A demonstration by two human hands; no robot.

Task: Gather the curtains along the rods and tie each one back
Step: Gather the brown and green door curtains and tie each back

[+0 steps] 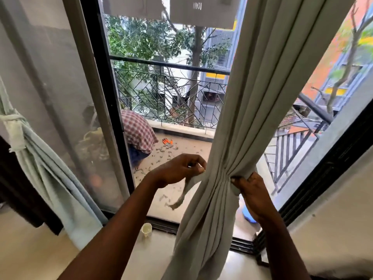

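Note:
A pale grey-green curtain (256, 98) hangs in front of the balcony door, bunched into tight folds at waist height. My right hand (250, 190) pinches the gathered folds from the right side. My left hand (179, 170) grips a thin fabric tie strip (185, 190) that runs from the curtain's left edge and dangles loose below my wrist. At the far left a second light blue-green curtain (40, 158) hangs gathered, with a knotted band (12, 122) around it.
A black sliding door frame (113, 122) and glass stand behind the curtains. Outside on the balcony a person in a checked shirt (139, 132) crouches near orange gloves (167, 142). A small white cup (146, 229) sits on the floor by the track.

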